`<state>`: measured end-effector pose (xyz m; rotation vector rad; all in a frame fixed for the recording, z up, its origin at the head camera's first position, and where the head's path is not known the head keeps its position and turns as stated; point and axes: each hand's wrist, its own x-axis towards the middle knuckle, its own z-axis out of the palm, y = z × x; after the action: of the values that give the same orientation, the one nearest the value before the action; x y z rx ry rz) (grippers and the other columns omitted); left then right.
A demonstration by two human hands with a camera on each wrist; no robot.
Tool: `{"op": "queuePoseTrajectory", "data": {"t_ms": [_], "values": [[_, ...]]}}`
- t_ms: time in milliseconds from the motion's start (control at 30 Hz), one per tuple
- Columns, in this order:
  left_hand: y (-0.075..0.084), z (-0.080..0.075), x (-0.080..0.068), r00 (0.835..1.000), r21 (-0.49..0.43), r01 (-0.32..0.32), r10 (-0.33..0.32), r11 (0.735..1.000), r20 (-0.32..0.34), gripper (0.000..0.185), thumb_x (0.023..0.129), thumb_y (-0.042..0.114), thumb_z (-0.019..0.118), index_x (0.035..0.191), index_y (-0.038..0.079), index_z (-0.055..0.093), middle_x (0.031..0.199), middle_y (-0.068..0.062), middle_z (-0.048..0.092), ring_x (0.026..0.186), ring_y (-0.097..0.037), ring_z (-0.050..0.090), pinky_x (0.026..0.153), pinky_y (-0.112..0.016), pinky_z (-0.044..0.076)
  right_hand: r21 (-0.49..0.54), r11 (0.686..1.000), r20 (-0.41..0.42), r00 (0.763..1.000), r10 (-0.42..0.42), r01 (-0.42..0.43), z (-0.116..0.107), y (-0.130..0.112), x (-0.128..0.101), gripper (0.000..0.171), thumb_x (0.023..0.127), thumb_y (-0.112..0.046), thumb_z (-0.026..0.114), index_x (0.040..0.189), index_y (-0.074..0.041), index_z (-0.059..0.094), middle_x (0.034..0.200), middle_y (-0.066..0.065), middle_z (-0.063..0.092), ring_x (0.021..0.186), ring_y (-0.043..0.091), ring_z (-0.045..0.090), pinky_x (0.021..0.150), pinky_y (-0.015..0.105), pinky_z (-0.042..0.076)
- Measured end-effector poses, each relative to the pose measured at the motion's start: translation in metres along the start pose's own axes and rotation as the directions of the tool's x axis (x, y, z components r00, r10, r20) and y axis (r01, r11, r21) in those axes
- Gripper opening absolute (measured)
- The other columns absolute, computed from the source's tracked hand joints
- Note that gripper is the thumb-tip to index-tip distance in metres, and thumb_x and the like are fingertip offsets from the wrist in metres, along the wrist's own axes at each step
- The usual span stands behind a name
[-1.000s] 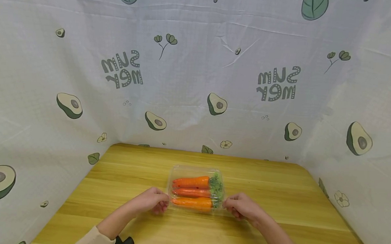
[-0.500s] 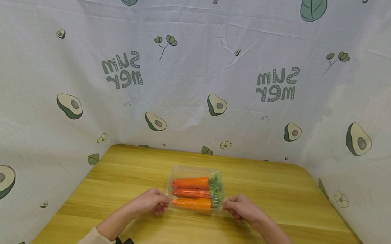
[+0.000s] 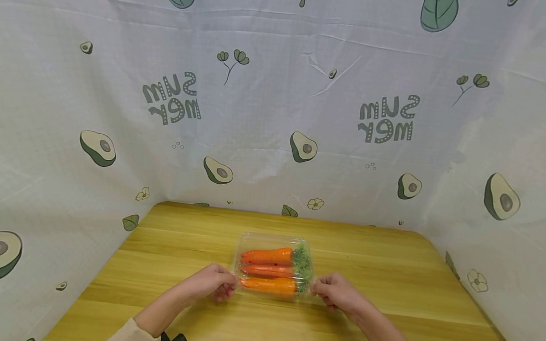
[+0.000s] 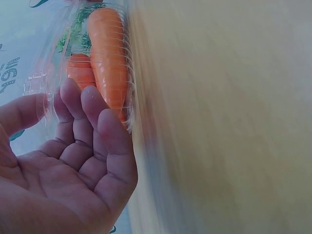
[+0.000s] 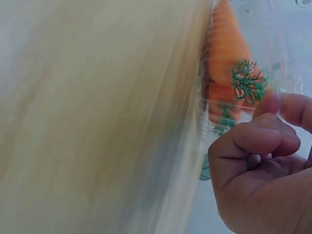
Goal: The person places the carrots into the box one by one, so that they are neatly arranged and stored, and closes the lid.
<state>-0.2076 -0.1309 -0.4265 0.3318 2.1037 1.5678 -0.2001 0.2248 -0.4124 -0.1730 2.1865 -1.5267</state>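
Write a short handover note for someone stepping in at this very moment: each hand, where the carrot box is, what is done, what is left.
Left hand: fingers curled round the left end of the clear plastic box; grip looks light.
Right hand: pinches the box's right end, by the green tops.
Box: flat on the wooden table, near the front edge, lid closed, three carrots inside, lying side by side.
Done: carrots are in the box, both ends held.
Left: the box has not been lifted or opened; probably whichever comes next.
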Motion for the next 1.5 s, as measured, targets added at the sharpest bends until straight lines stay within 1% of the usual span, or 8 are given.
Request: {"op": "queuePoseTrajectory", "data": {"t_ms": [267, 500, 633, 733, 867, 1000, 1300, 1500], "values": [[-0.0002, -0.0001, -0.0008, 1.0, -0.003, -0.004, 0.004, 1.0, 0.005, 0.031, 0.098, 0.022, 0.058, 0.092, -0.006, 0.069, 0.073, -0.001, 0.066, 0.066, -0.012, 0.061, 0.059, -0.026, 0.047, 0.057, 0.998, 0.024, 1.0, 0.017, -0.018, -0.0012, 0.0022, 0.0019, 0.019, 0.094, -0.016, 0.061, 0.082, -0.002, 0.064, 0.055, -0.007, 0.027, 0.051, 0.01, 0.022, 0.049, 0.025, 0.027], [-0.0002, -0.0017, -0.0007, 1.0, -0.024, -0.002, 0.002, 1.0, 0.018, 0.03, 0.099, 0.022, 0.058, 0.091, -0.006, 0.069, 0.075, -0.002, 0.067, 0.066, -0.011, 0.061, 0.06, -0.025, 0.047, 0.048, 0.999, 0.05, 0.999, -0.002, 0.0, -0.0037, 0.0025, 0.0023, 0.024, 0.097, -0.017, 0.055, 0.095, 0.003, 0.068, 0.054, -0.007, 0.03, 0.051, 0.009, 0.025, 0.05, 0.025, 0.029], [-0.0008, -0.0021, 0.0009, 1.0, -0.047, -0.008, 0.009, 0.999, 0.023, 0.028, 0.099, 0.019, 0.059, 0.087, -0.005, 0.068, 0.072, 0.0, 0.066, 0.064, -0.01, 0.061, 0.06, -0.024, 0.047, 0.062, 0.998, 0.055, 0.998, 0.005, -0.008, -0.0023, 0.0035, 0.0027, 0.022, 0.097, -0.018, 0.055, 0.079, -0.006, 0.062, 0.055, -0.007, 0.032, 0.051, 0.01, 0.026, 0.05, 0.025, 0.029], [-0.0016, -0.0022, 0.002, 1.0, -0.066, -0.012, 0.014, 0.998, 0.021, 0.025, 0.099, 0.017, 0.059, 0.083, -0.002, 0.067, 0.07, 0.001, 0.065, 0.064, -0.009, 0.061, 0.059, -0.024, 0.047, 0.063, 0.998, 0.047, 0.999, 0.013, -0.016, -0.0015, 0.0045, 0.0026, 0.022, 0.096, -0.018, 0.056, 0.076, -0.008, 0.06, 0.055, -0.006, 0.032, 0.051, 0.01, 0.026, 0.05, 0.025, 0.03], [-0.0025, -0.0026, 0.003, 1.0, -0.082, -0.013, 0.015, 0.997, 0.022, 0.025, 0.099, 0.017, 0.059, 0.079, 0.004, 0.065, 0.069, 0.002, 0.063, 0.064, -0.01, 0.061, 0.059, -0.025, 0.046, 0.063, 0.998, 0.036, 0.999, 0.015, -0.017, -0.0015, 0.0048, 0.0019, 0.021, 0.095, -0.019, 0.057, 0.084, -0.004, 0.065, 0.056, -0.006, 0.032, 0.052, 0.01, 0.027, 0.05, 0.025, 0.031], [-0.0044, -0.0033, 0.0033, 0.999, -0.101, -0.016, 0.019, 0.995, 0.033, 0.024, 0.099, 0.018, 0.059, 0.079, 0.005, 0.065, 0.07, 0.002, 0.063, 0.064, -0.01, 0.061, 0.059, -0.026, 0.045, 0.067, 0.998, 0.043, 0.999, 0.014, -0.017, -0.0015, 0.0048, 0.0015, 0.022, 0.096, -0.021, 0.058, 0.083, -0.005, 0.064, 0.057, -0.006, 0.032, 0.052, 0.01, 0.027, 0.051, 0.025, 0.032], [-0.0071, -0.0052, 0.0061, 0.998, -0.134, -0.031, 0.039, 0.991, 0.056, 0.024, 0.098, 0.015, 0.058, 0.079, 0.003, 0.066, 0.069, 0.001, 0.063, 0.064, -0.011, 0.059, 0.059, -0.026, 0.043, 0.07, 0.997, 0.045, 0.999, 0.015, -0.018, -0.003, 0.0056, 0.0024, 0.025, 0.097, -0.023, 0.058, 0.091, -0.001, 0.069, 0.058, -0.006, 0.035, 0.052, 0.01, 0.029, 0.052, 0.025, 0.033], [-0.0087, -0.0051, 0.0061, 0.999, -0.134, -0.022, 0.028, 0.991, 0.042, 0.025, 0.099, 0.02, 0.06, 0.089, -0.001, 0.069, 0.074, 0.001, 0.066, 0.068, -0.012, 0.063, 0.061, -0.026, 0.047, 0.074, 0.997, 0.043, 0.999, 0.02, -0.023, -0.0041, 0.0071, 0.0025, 0.029, 0.097, -0.023, 0.059, 0.099, 0.003, 0.071, 0.057, -0.006, 0.034, 0.052, 0.01, 0.027, 0.052, 0.025, 0.032]]}}
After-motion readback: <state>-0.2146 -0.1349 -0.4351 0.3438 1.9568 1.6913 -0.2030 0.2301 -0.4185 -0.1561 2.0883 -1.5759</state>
